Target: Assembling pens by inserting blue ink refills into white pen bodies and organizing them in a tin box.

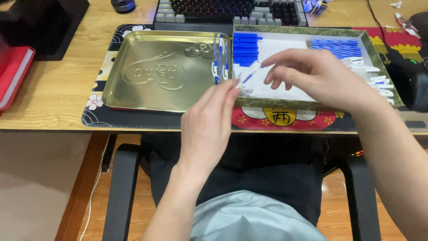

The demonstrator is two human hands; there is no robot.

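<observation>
Desk (53,93) of pale wood fills the upper half of the view, with a patterned desk mat (102,118) spread across its front and a dark keyboard (223,11) at the back edge. A red book (13,73) lies at the far left, and black chair arms (122,192) frame the person's lap below the desk. On the mat sit two shallow containers side by side and touching: a gold metal tin lid (151,71) on the left, and a cardboard box (276,105) with a patterned rim and white floor on the right. Several finished blue-and-white pens (219,60) lie against the right wall of the tin lid. Inside the box, a stack of blue caps (245,49) lies at its left end, a row of blue refills (334,47) along the back, and a heap of white pen barrels (374,80) at the right end. The left hand (207,129) reaches up from the lap, and the right hand (321,76) comes in over the box. Both pinch a single white pen with a blue tip (248,73), the left fingertips clamped on its lower end and the right thumb and forefinger closed on its upper end, so it hangs tilted above the box's near-left corner.
</observation>
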